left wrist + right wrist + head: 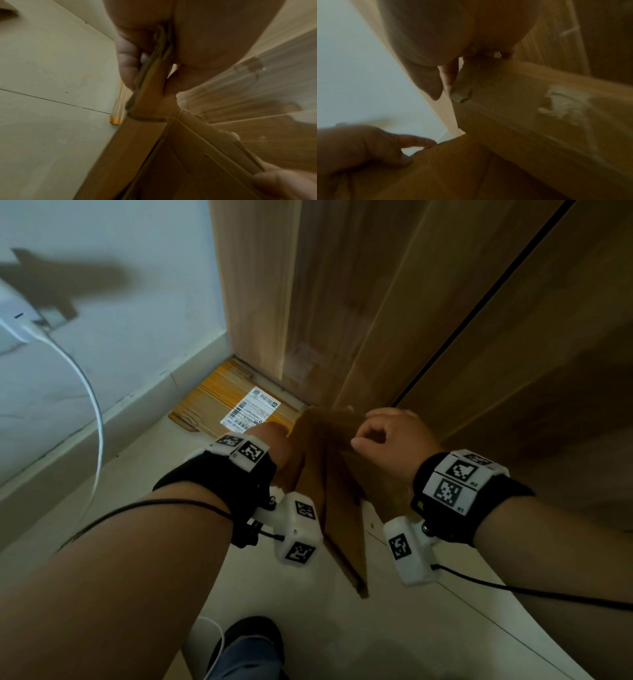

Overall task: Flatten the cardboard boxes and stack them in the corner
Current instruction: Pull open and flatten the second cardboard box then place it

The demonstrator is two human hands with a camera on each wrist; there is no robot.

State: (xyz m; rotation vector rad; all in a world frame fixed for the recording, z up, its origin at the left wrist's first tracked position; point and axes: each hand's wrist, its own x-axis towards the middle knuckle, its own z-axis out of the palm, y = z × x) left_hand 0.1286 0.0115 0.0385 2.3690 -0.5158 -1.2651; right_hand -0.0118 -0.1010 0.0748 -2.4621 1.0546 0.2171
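1. A brown corrugated cardboard box (329, 474), folded nearly flat, hangs on edge above the pale tiled floor (308, 611), just beside the wooden door (428, 320).
2. The left hand (270, 446) pinches its folded layered edge; the left wrist view shows fingers (126, 65) curled round that edge.
3. The right hand (390, 443) pinches the upper flap; the right wrist view shows torn white paper patches on the board.
4. Another flattened box (219, 402), yellow-striped with a white label (250, 409), lies flat in the corner
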